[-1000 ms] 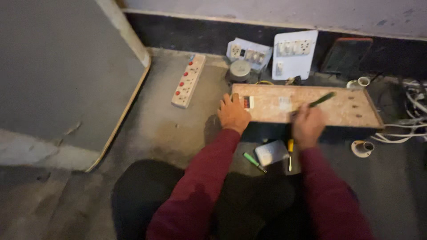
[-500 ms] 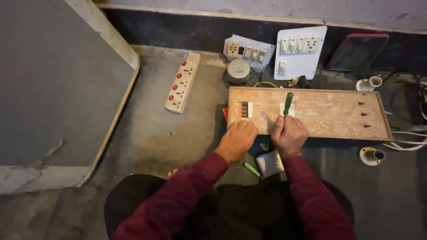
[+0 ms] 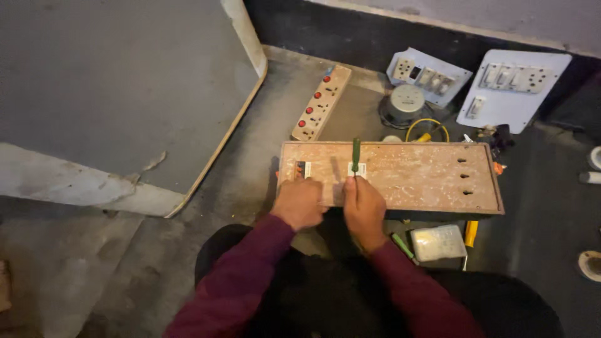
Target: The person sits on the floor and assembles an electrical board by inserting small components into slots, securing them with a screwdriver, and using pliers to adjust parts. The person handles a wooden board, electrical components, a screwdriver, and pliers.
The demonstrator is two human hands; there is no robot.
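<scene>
Fingers [image 3: 358, 188] now hold the screwdriver [image 3: 355, 154] upright, hands closer.

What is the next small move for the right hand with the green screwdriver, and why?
Probably press the green-handled screwdriver down and turn it: its tip already sits at the small white switch on the brown rectangular wooden board, the right hand grips it, and the left hand steadies the board's near edge.

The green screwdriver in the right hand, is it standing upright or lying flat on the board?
Upright: the green screwdriver rises from the right hand, tip down on the wooden board by a small white switch.
</scene>
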